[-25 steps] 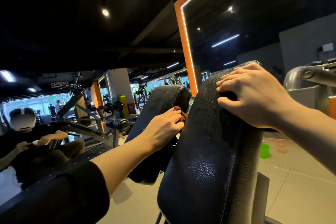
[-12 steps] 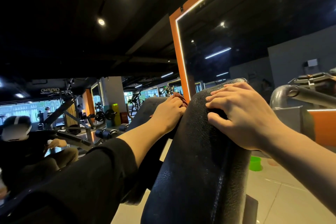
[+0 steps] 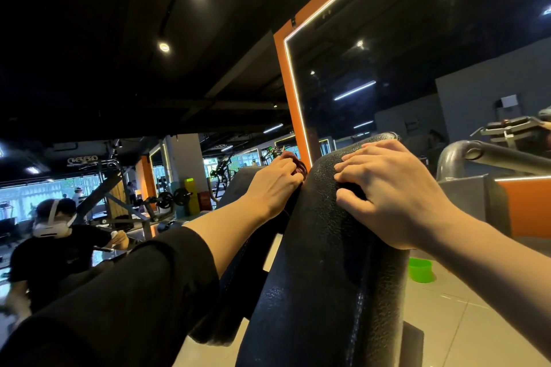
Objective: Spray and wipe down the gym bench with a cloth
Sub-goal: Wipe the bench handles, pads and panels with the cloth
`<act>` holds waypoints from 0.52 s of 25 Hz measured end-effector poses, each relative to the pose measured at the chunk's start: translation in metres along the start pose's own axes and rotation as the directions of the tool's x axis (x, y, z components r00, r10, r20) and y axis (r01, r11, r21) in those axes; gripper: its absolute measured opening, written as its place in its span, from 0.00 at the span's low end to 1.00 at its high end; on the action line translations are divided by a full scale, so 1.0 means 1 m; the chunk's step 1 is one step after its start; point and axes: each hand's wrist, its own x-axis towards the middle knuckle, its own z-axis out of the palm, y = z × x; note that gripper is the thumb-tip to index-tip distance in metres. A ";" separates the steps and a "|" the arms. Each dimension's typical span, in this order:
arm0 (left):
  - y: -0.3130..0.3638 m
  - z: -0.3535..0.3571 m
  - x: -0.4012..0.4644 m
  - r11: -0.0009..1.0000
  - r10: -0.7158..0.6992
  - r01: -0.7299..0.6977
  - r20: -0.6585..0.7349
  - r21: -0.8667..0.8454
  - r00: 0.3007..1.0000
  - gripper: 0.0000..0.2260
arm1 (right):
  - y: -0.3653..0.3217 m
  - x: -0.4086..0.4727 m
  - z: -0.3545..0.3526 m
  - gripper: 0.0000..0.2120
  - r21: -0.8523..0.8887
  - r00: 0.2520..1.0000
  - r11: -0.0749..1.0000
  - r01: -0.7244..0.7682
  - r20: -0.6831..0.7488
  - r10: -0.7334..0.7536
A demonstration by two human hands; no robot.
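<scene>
far left, a person (image 3: 56, 247) in a headset sits close to you. if you swing your elbow out while you wipe, you could bump them.

your left hand (image 3: 272, 188) is up by the top of the bench (image 3: 322, 277), on its left side. your fingers are curled and bunched around a dark red cloth (image 3: 295, 161). only a small bit of the cloth peeks out past your fingers, so i cannot tell how much you hold. the cloth sits in a thin gap between the bench and another black pad (image 3: 238, 179) just behind it. it could get stuck in there, or slip out of your hand and drop where you cannot see it. you may also miss spots on that hidden side.

your right hand (image 3: 396, 191) rests on top of the bench. the fingers are bent and pressed down, a little apart, with the thumb out to the side. the bench looks shiny and may be wet, so that hand could slide if you lean hard.

a green tub (image 3: 420, 270) stands on the floor to the right. step back carelessly and you could kick it. i see no spray bottle here.
</scene>
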 end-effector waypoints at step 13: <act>0.001 0.014 -0.027 0.996 0.065 -0.069 -0.090 -0.049 0.994 0.05 | -0.005 0.000 -0.003 0.34 -0.025 1.000 1.000 -0.016 0.025 0.016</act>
